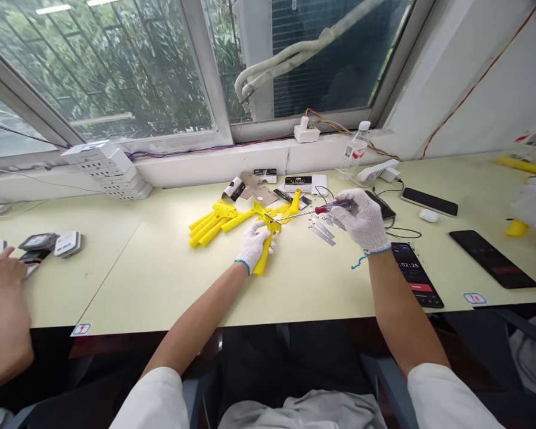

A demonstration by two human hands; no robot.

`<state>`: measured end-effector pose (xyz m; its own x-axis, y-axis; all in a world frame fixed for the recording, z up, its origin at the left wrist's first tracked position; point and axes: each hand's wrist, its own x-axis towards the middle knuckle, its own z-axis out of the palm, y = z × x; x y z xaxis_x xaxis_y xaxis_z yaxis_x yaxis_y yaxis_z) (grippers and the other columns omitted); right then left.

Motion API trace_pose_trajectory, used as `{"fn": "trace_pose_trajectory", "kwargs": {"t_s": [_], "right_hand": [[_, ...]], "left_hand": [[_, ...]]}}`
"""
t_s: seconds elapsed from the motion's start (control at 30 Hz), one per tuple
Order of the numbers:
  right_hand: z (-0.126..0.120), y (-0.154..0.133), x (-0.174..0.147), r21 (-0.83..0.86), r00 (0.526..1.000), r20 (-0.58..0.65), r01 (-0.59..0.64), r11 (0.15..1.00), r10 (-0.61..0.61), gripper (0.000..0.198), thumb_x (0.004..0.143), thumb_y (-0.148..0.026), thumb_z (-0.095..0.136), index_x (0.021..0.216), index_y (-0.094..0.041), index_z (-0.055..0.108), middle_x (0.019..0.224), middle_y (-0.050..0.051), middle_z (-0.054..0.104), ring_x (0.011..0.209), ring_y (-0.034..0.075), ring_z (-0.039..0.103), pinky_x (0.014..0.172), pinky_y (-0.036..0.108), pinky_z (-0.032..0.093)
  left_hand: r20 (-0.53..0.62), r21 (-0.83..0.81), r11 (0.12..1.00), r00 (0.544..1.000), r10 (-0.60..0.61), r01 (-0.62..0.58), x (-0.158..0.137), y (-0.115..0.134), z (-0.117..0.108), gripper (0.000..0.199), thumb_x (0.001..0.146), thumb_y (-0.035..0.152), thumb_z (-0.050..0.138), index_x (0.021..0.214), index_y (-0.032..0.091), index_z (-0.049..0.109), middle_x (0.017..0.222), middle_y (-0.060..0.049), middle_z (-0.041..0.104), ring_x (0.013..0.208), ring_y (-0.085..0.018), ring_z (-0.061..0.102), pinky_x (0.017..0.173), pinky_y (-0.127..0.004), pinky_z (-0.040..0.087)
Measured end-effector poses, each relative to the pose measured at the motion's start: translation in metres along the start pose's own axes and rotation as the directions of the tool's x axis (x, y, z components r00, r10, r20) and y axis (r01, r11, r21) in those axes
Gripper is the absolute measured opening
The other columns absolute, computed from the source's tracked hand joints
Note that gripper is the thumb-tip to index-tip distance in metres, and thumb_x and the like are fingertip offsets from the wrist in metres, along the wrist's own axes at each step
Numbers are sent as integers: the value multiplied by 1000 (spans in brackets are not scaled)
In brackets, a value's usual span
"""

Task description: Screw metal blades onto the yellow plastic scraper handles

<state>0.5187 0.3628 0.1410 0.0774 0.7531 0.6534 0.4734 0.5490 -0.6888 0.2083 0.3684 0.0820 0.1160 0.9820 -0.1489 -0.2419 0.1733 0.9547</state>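
My left hand [252,245], in a white knit glove, is closed around the handle of a yellow plastic scraper [262,260], its wide head pointing away from me. In my gloved right hand [362,221] is a screwdriver [323,209] with a dark red and purple handle. Its long metal shaft runs left, and the tip meets or lies very near the scraper's head; exact contact is too small to tell. Several more yellow scrapers [211,224] lie left of and behind my left hand. Flat metal blades [321,233] and small bits, perhaps screws, lie below the shaft.
Opened black-and-tan packaging [259,189] lies at the back. Phones [416,277] and cables are on the right, near a water bottle [356,146]. White boxes [109,170] are stacked back left. Co-workers' hands show at left [2,271] and right [533,202].
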Motion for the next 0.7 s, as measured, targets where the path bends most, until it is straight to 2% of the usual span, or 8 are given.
{"fn": "trace_pose_trajectory", "kwargs": {"t_s": [0.13, 0.2, 0.27, 0.37, 0.47, 0.6, 0.7], "right_hand": [[3, -4, -2, -201, 992, -120, 8, 980, -33, 27, 91, -46, 82, 100, -22, 73, 87, 2, 75, 69, 17, 68, 68, 31, 56], [5, -6, -3, -238, 990, -139, -3, 971, -31, 27, 92, -47, 80, 97, -22, 72, 83, 2, 73, 69, 17, 67, 69, 31, 56], [6, -6, -4, -185, 996, -90, 6, 983, -23, 25, 92, -42, 78, 106, -23, 70, 92, 3, 76, 77, 19, 71, 74, 32, 59], [5, -4, -5, -18, 999, 28, 30, 999, -29, 32, 92, -30, 73, 122, -24, 66, 115, 6, 75, 93, 21, 76, 82, 35, 64], [3, -4, -4, 32, 998, 27, 55, 998, -56, 27, 94, -30, 72, 120, -25, 68, 114, 6, 72, 87, 20, 74, 76, 34, 64], [3, -9, -2, -137, 989, -41, 133, 982, -140, 19, 95, -40, 75, 108, -25, 73, 105, 6, 76, 90, 22, 74, 81, 37, 63], [4, -10, -1, -233, 986, -59, 135, 963, -153, 22, 96, -46, 74, 99, -24, 72, 94, 5, 77, 83, 21, 73, 78, 36, 61]], "left_hand": [[3, 8, 1000, 1000, 9, -9, 0, 0, 0, 52, 85, 26, 78, 133, 18, 60, 105, -10, 80, 56, -14, 68, 48, -26, 54], [0, 12, 1000, 1000, 11, -11, 0, 1, 0, 51, 85, 25, 77, 133, 18, 60, 106, -11, 80, 56, -14, 68, 47, -26, 54], [-3, 9, 1000, 1000, 3, -3, 0, 2, 0, 50, 85, 25, 77, 131, 18, 59, 107, -12, 80, 56, -14, 68, 48, -26, 55], [-5, 7, 1000, 1000, -5, 5, -1, 3, 1, 49, 84, 25, 78, 130, 19, 59, 108, -11, 81, 57, -14, 68, 49, -26, 55], [2, 14, 1000, 1000, 1, -1, -2, 3, 1, 50, 85, 25, 77, 131, 19, 59, 107, -11, 80, 56, -14, 68, 47, -27, 55], [2, 14, 1000, 1000, -4, 4, -2, 3, 1, 50, 85, 26, 78, 132, 18, 61, 107, -11, 81, 56, -14, 68, 48, -26, 55], [2, 6, 1000, 1000, 0, 0, -2, 2, 1, 50, 85, 27, 79, 131, 18, 61, 108, -12, 81, 57, -13, 68, 48, -25, 55]]}}
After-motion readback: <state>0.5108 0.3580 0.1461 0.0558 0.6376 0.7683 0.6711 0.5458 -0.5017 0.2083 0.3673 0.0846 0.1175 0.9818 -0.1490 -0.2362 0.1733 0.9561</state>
